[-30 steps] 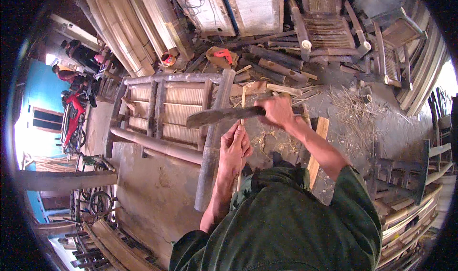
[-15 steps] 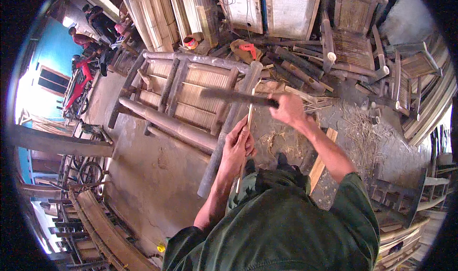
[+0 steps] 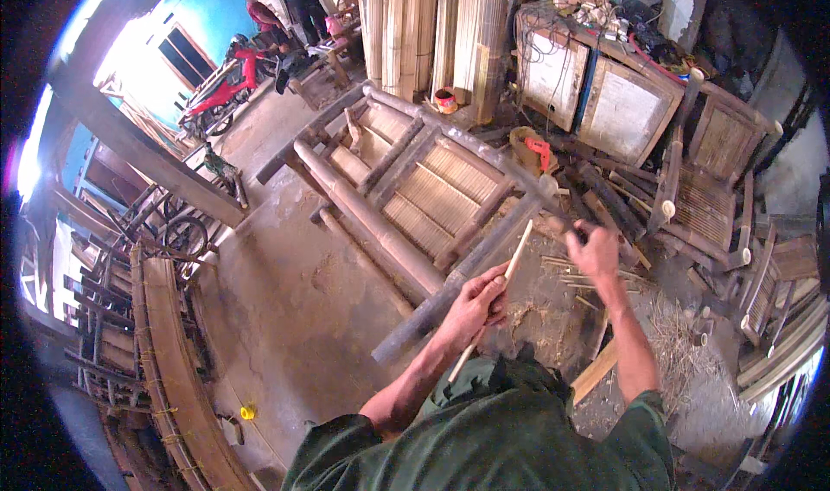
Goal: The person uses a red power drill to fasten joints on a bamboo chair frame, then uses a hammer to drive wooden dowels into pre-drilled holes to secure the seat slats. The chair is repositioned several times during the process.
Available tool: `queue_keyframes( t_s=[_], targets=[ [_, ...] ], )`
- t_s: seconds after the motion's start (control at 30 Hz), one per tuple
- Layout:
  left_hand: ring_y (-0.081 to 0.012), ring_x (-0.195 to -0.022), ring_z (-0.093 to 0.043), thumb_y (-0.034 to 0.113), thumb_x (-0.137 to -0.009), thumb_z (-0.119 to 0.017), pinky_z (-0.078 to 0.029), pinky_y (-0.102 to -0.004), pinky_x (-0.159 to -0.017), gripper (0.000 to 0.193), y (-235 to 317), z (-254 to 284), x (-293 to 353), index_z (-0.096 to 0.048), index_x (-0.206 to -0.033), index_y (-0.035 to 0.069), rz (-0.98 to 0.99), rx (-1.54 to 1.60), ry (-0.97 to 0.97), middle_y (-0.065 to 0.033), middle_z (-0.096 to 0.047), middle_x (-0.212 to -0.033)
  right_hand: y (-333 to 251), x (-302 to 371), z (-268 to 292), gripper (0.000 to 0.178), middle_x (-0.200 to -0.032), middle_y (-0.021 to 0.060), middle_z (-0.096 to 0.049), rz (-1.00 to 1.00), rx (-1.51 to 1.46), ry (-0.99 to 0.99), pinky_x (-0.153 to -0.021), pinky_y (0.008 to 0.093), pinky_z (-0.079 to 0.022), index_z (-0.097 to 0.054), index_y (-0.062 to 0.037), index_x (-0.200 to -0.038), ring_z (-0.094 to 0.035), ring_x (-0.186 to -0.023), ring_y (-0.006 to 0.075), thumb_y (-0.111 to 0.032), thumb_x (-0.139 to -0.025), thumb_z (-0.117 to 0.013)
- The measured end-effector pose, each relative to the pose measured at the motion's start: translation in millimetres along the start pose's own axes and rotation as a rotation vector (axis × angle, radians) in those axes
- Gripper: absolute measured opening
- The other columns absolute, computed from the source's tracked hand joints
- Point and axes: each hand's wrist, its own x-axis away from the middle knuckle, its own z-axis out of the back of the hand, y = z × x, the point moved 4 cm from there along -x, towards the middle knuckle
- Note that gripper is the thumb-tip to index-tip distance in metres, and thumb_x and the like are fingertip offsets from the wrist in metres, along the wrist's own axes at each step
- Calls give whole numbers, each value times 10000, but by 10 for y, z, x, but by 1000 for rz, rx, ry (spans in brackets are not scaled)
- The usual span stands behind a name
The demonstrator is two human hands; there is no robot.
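My left hand (image 3: 477, 308) is closed around a thin, pale bamboo strip (image 3: 520, 251), which slants up and to the right past my fingers. Its lower end reaches down by my dark green shirt. To the right, my right hand (image 3: 595, 251) grips a dark, long-bladed knife (image 3: 564, 228), blurred and seen nearly end-on beyond the strip's tip. A gap shows between the hand and the strip. Just ahead of my left hand lies a bamboo bench frame (image 3: 413, 271) with slatted panels, tipped over on the floor.
Bamboo chairs (image 3: 705, 193) stand at right, near cut bamboo pieces and a red-handled tool (image 3: 538, 151). Shavings (image 3: 670, 344) litter the floor. A wooden plank (image 3: 595, 372) lies by my right side. Far left are a red motorcycle (image 3: 232, 85) and people (image 3: 264, 15).
My right hand has swung the knife, whose blade pointed left across the strip, away to the right. The view has shifted, and the strip now leans more to the right.
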Motion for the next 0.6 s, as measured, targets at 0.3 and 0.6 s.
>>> queue_keyframes(
  t_s=[0.3, 0.6],
  targets=[
    [-49, -499, -289, 218, -1017, -416, -279, -210, -428, 435, -158, -241, 232, -375, -1421, 62, 0, -54, 26, 67, -292, -623, 983, -285, 133, 300, -663, 202, -646, -262, 36, 57, -570, 434, -519, -700, -47, -819, -647, -633, 377, -340, -783, -650],
    [-61, -532, -307, 195, -1019, -419, -335, -236, -467, 433, -635, -565, 54, -369, -1428, 61, 173, -54, -115, 48, -318, -647, 1331, 584, -407, 303, -771, 237, -656, -302, 174, -186, -633, 469, -518, -711, -72, -868, -657, -701, 381, -345, -796, -600]
  ],
)
